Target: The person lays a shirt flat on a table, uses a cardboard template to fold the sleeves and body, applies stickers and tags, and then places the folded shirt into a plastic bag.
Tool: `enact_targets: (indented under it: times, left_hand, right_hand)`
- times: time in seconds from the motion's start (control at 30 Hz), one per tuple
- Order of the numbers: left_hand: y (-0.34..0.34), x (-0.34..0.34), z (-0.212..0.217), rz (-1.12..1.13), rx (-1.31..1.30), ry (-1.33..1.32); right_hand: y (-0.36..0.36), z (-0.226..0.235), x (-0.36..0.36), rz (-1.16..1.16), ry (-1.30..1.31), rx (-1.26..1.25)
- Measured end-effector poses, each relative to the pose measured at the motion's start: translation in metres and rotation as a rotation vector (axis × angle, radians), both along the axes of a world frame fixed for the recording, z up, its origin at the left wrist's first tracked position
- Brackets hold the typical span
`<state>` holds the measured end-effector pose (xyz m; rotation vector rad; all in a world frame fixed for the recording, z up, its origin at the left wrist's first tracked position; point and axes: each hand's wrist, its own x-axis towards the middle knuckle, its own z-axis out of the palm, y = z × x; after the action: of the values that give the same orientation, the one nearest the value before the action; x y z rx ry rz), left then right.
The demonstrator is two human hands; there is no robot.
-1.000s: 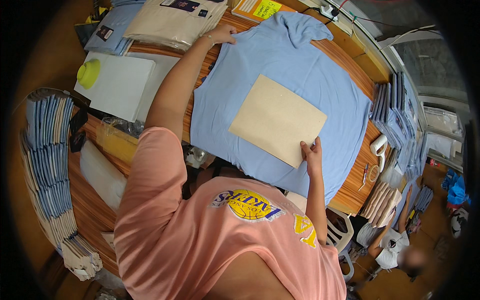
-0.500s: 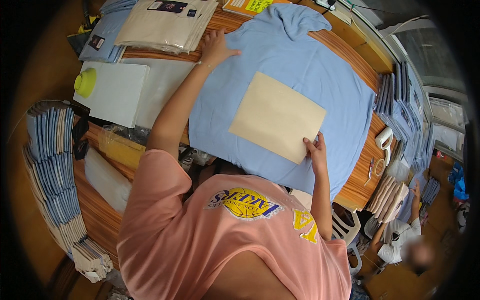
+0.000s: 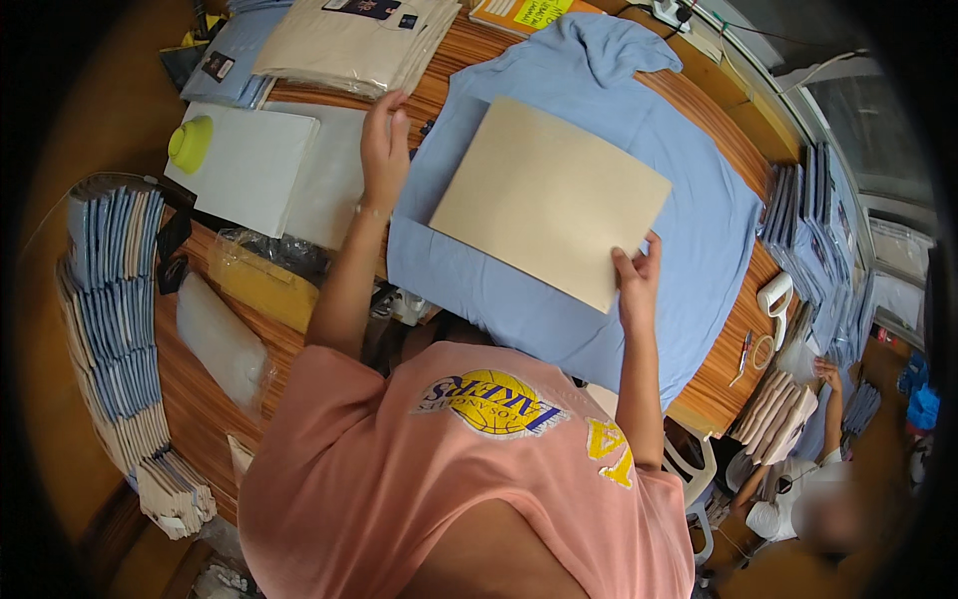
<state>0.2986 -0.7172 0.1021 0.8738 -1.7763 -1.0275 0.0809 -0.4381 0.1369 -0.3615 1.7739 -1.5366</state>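
Observation:
A beige cardboard sheet [image 3: 549, 200] is tilted over a light blue garment [image 3: 689, 240] spread on the table, and it looks raised off the cloth. My right hand [image 3: 637, 275] pinches the sheet's near right corner, thumb on top and fingers partly beneath. My left hand [image 3: 385, 150] is in the air just left of the garment, fingers stretched upward and thumb apart, holding nothing. At the far end, the garment's cloth [image 3: 629, 50] is bunched up.
Bagged beige garments [image 3: 349, 50] and blue ones [image 3: 225, 65] lie far left, near white sheets [image 3: 244, 165] with a yellow-green bowl-shaped thing [image 3: 190, 145]. Folded garments stand stacked at left [image 3: 115, 329] and right [image 3: 813, 220]. A white handheld tool [image 3: 775, 299] lies right. Another person [image 3: 798, 499] is lower right.
My left hand has let go of the garment and drawn back toward me, to its left. The cardboard sheet has come up closer and tilted, still pinched in my right hand.

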Motion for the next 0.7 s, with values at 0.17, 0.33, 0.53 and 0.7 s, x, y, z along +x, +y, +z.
enact_targets:
  times: [0.17, 0.33, 0.53, 0.7]
  left_hand:
    - [0.081, 0.018, -0.01, 0.122, -0.227, -0.404]
    - [0.092, 0.035, -0.035, 0.052, -0.212, -0.653]
    - [0.121, 0.012, -0.007, -0.146, -0.264, -0.661]
    - [0.136, 0.006, -0.033, -0.099, -0.25, -0.749]
  right_hand:
    - [-0.052, -0.031, 0.01, 0.065, -0.029, 0.056]
    - [-0.064, -0.039, 0.013, 0.057, -0.053, 0.063]
    - [-0.059, -0.046, 0.017, 0.074, -0.06, 0.06]
    - [-0.058, -0.048, 0.019, 0.084, -0.001, 0.104]
